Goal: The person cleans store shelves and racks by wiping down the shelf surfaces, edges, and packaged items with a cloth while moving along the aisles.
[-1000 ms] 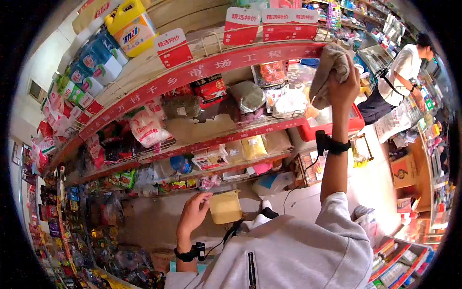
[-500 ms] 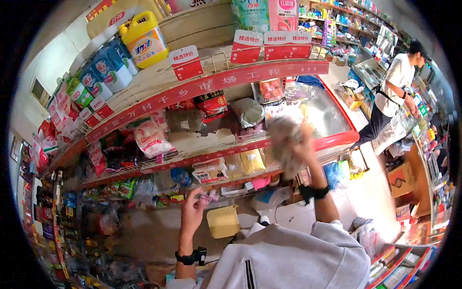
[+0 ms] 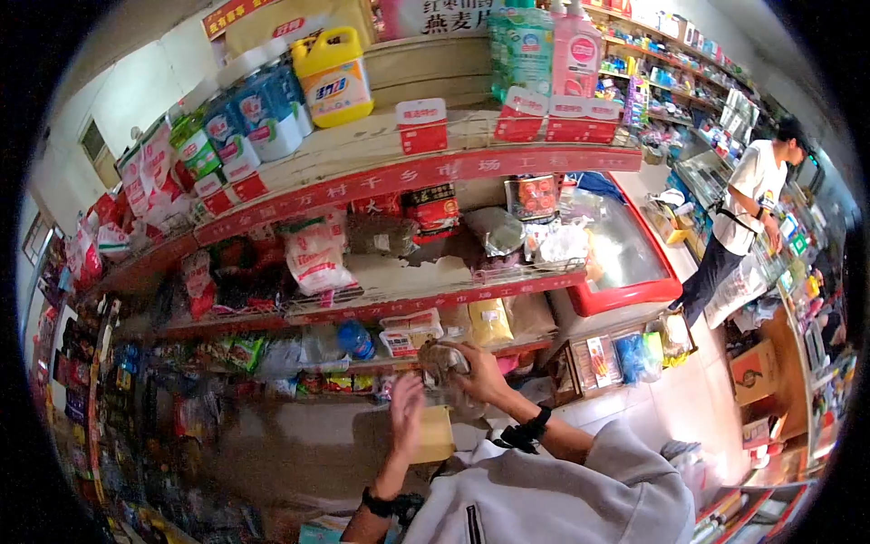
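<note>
My right hand (image 3: 485, 376) grips a clear plastic bag with greyish-brown contents (image 3: 444, 361), held in front of the lower shelf. What the bag contains is too blurred to name. Just left of it, my left hand (image 3: 407, 410) is raised with its fingers stretched upward; nothing shows in it. Below the bag is a yellow plastic bin (image 3: 428, 435). On the low shelf behind my hands are a white and red packet (image 3: 410, 332) and a bag of yellow grains (image 3: 489, 321).
A tiered shelf (image 3: 435, 166) carries a yellow detergent jug (image 3: 333, 82), blue bottles (image 3: 265, 118) and white-red bags (image 3: 317, 254). A red-rimmed chest freezer (image 3: 625, 297) stands right of it. A person in a white shirt (image 3: 748, 199) stands beside a counter. Boxes (image 3: 754, 370) line the right side.
My right hand has brought the plastic bag down and left, from near the freezer to beside my left hand. The small pinkish thing in my left hand is no longer visible. The view has shifted.
</note>
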`<state>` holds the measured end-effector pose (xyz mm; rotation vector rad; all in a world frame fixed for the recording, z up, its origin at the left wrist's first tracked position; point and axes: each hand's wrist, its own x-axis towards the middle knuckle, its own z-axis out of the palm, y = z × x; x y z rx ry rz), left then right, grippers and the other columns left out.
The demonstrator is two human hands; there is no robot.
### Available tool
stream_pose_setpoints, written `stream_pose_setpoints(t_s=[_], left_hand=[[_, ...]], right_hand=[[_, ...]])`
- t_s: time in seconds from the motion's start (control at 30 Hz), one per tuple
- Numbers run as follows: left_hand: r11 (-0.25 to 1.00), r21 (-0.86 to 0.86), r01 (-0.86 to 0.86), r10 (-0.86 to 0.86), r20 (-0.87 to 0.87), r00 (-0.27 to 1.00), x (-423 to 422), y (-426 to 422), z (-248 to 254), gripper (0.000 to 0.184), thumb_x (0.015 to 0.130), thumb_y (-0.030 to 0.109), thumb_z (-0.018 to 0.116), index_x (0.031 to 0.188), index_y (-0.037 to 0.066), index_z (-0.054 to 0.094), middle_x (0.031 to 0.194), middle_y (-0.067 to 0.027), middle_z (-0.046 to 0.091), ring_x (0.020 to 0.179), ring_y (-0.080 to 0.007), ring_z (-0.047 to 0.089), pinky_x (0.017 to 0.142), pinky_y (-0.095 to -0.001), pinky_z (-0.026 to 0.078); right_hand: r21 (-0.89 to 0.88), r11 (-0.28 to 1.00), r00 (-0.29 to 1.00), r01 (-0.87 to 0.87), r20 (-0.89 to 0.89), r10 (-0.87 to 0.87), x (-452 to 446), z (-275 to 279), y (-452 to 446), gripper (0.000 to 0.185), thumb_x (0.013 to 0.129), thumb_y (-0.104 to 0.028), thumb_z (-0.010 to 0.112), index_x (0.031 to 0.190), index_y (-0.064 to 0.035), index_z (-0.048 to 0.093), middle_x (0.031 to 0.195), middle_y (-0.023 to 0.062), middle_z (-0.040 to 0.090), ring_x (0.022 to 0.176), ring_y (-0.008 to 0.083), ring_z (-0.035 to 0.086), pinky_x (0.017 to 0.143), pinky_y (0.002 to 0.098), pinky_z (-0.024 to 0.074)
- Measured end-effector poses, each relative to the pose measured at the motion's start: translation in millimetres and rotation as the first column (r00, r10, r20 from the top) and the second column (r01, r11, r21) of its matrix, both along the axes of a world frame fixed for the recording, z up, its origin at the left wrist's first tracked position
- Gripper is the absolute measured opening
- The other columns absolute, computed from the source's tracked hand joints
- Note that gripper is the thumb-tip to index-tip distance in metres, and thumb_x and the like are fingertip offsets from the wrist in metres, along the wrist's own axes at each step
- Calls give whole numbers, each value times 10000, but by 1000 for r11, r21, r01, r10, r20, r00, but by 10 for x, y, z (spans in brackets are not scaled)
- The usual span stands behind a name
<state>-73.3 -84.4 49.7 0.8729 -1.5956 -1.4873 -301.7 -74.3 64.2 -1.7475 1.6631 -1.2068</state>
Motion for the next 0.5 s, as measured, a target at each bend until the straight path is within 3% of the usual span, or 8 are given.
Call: stream_pose_setpoints(t_s=[0.07, 0.13, 0.2, 0.27, 0.33, 0.4, 0.43, 0.5], left_hand=[[810, 563, -166, 224, -35, 974, 233, -197, -513, 616, 1004, 395, 583, 1494, 77, 389, 1435, -75, 477, 1338, -224, 463, 1050, -403, 430], [728, 660, -185, 281, -41, 959, 285, -66, -436, 685, 1009, 487, 541, 1532, 98, 327, 1483, -83, 437, 1375, -243, 426, 1062, -422, 416], [819, 540, -195, 166, 102, 981, 302, 126, -456, 695, 1002, 453, 579, 1542, 101, 318, 1522, -100, 405, 1388, -250, 421, 1058, -428, 425], [802, 556, -218, 207, 84, 975, 331, 322, 320, 683, 991, 383, 620, 1535, 80, 337, 1521, -110, 425, 1393, -249, 425, 1059, -418, 432], [873, 487, 34, 36, -133, 990, 572, 330, 373, 655, 977, 318, 649, 1504, 46, 371, 1469, -110, 488, 1361, -236, 464, 1062, -405, 433], [880, 473, -38, 122, -148, 981, 786, 340, 106, 611, 981, 297, 639, 1483, 48, 395, 1428, -109, 531, 1326, -224, 498, 1068, -397, 422], [884, 433, -175, 238, -95, 967, 869, 326, -29, 597, 984, 297, 635, 1476, 54, 402, 1419, -107, 533, 1313, -219, 504, 1062, -389, 423], [850, 358, -386, 409, 15, 913, 972, 264, -257, 589, 1000, 366, 603, 1474, 73, 413, 1371, -94, 548, 1294, -219, 503, 1055, -360, 415]], right_hand=[[94, 992, 997, -80, 29, 78, 236, 206, 59, 676, 734, -91, 728, 1386, -77, 549, 1219, 245, 614, 1168, 456, 565, 962, 494, 485], [-22, 955, 950, -296, -110, 292, 470, 62, 66, 719, 733, -114, 737, 1417, -95, 516, 1274, 252, 592, 1204, 461, 539, 991, 516, 472], [90, 952, 933, -294, -187, 306, 654, -18, 58, 740, 735, -117, 733, 1438, -149, 503, 1320, 256, 569, 1188, 469, 552, 981, 515, 491], [266, 951, 968, -156, -152, 201, 749, -29, 16, 668, 816, -184, 732, 1441, -229, 501, 1468, 193, 496, 1151, 424, 615, 928, 509, 546], [221, 957, 960, -189, -165, 228, 788, 12, 2, 634, 838, -236, 730, 1432, -254, 511, 1468, 196, 494, 1134, 440, 615, 927, 523, 541], [180, 959, 938, -221, -229, 259, 823, 26, -24, 656, 788, -145, 718, 1413, -217, 533, 1312, 209, 587, 1124, 427, 611, 930, 496, 532], [179, 955, 935, -237, -225, 275, 838, -13, -49, 656, 788, -145, 718, 1413, -217, 533, 1312, 209, 587, 1124, 427, 611, 930, 496, 532], [139, 921, 920, -365, -96, 379, 840, -129, -92, 617, 790, -138, 707, 1385, -153, 542, 1214, 233, 620, 1096, 433, 618, 913, 494, 527]])
